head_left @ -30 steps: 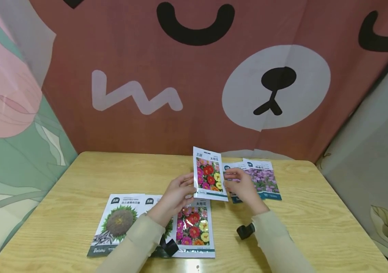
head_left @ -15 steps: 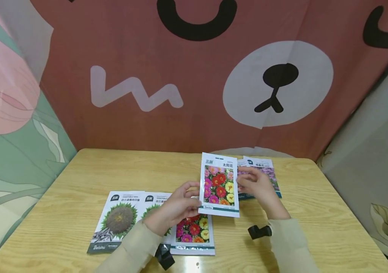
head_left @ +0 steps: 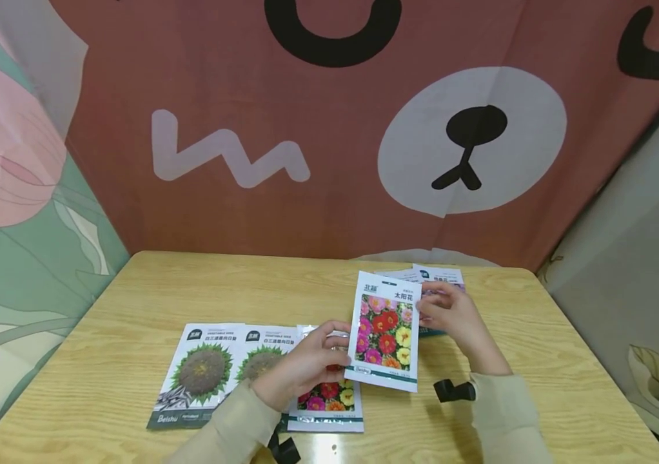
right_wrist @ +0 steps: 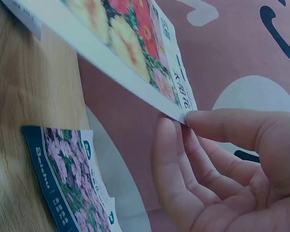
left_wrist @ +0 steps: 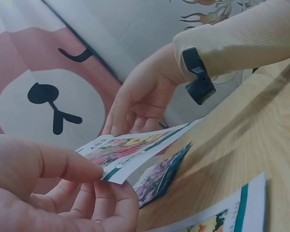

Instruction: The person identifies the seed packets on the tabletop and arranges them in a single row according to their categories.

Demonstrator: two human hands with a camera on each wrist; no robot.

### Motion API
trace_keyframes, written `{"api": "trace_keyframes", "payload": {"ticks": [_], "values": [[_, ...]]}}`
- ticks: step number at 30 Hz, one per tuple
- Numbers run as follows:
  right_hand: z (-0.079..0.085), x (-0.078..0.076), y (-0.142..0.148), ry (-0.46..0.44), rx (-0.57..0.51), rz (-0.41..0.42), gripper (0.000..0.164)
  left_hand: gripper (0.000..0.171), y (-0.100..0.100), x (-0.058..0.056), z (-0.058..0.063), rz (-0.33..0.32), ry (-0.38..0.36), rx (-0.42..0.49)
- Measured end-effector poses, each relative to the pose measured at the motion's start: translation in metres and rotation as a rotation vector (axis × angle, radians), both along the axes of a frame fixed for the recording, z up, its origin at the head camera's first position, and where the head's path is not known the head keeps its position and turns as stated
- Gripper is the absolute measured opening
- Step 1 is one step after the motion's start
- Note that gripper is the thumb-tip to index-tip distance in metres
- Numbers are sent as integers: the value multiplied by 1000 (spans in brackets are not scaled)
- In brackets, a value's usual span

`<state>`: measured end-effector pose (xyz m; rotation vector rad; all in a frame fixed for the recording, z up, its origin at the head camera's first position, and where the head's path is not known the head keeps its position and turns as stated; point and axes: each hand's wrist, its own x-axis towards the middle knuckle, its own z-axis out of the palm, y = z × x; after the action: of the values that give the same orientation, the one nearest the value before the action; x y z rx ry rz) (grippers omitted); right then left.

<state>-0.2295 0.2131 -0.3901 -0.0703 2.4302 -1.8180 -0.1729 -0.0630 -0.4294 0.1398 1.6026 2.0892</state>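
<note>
Both hands hold one seed packet [head_left: 386,332] with red, pink and yellow flowers on its front, tilted above the table. My left hand [head_left: 309,361] pinches its lower left edge between thumb and fingers, as the left wrist view shows the thumb on top of the packet [left_wrist: 130,150]. At the upper right edge my right hand [head_left: 457,322] pinches it, thumb on the printed face and fingertips beneath in the right wrist view. Below the left hand lies a second packet with the same flowers [head_left: 329,406], partly covered by that hand.
Two sunflower packets [head_left: 200,377] lie side by side at the left on the wooden table [head_left: 132,309]. Purple-flower packets [right_wrist: 70,179] overlap at the back right, mostly hidden behind the held packet in the head view. A bear-print curtain [head_left: 248,219] hangs behind.
Both hands have moved the held packet rightward and lower in the head view, nearer to me. It now covers more of the purple-flower packets. The packets on the table stay put.
</note>
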Motion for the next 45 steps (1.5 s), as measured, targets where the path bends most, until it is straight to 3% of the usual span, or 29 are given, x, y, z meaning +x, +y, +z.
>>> {"api": "trace_keyframes", "payload": {"ticks": [6,25,39,45], "values": [[0,-2,3,-6,26,31,46,37,3,3,-3,8,3,-40],[-12,-2,8,-105,127,225,42,9,13,13,-13,34,123,-323],[-23,-2,4,-136,228,212,38,10,15,17,-14,-11,203,-436],[-26,-2,3,-145,254,243,32,12,16,18,-16,-20,205,-444]]}}
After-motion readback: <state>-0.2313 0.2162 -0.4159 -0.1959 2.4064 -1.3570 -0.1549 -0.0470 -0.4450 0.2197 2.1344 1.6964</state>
